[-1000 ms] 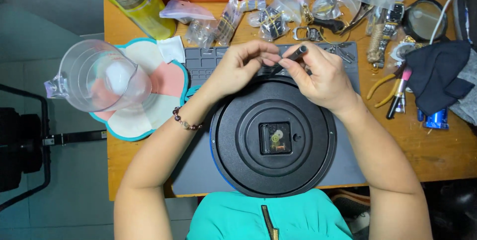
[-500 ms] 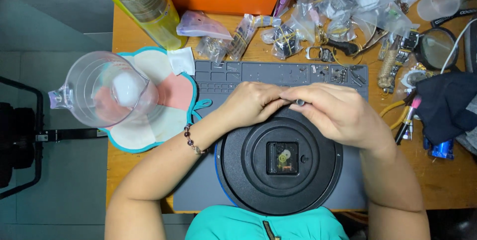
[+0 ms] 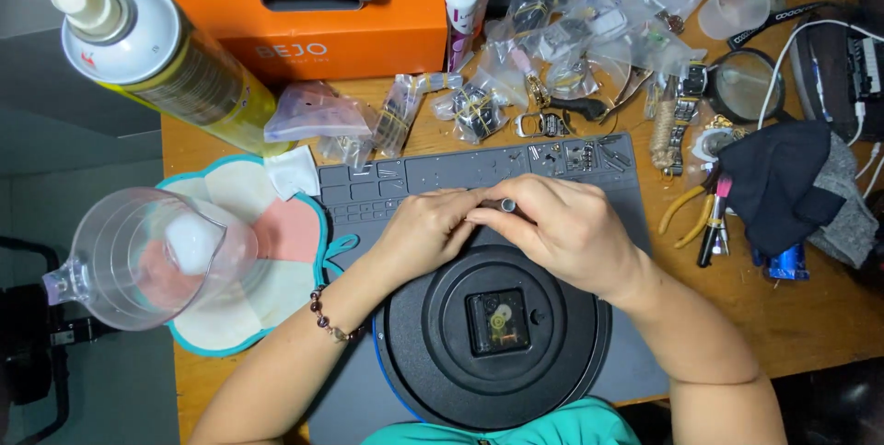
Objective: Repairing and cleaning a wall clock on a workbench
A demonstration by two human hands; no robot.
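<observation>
Here, clear jug (image 3: 147,256) empty, hands pinching tool (image 3: 506,205)

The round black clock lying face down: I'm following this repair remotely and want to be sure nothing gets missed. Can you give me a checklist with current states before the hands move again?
1. Clock flat on the grey work mat: ok.
2. Movement in the clock's back uncovered: ok.
3. Left hand and right hand both on the small dark cylindrical piece: ok.
4. What that piece is: cannot tell, mostly hidden by fingers.
5. Clear jug apart from the clock: ok.
6. Yellow-handled pliers within reach on the right: ok.
</observation>
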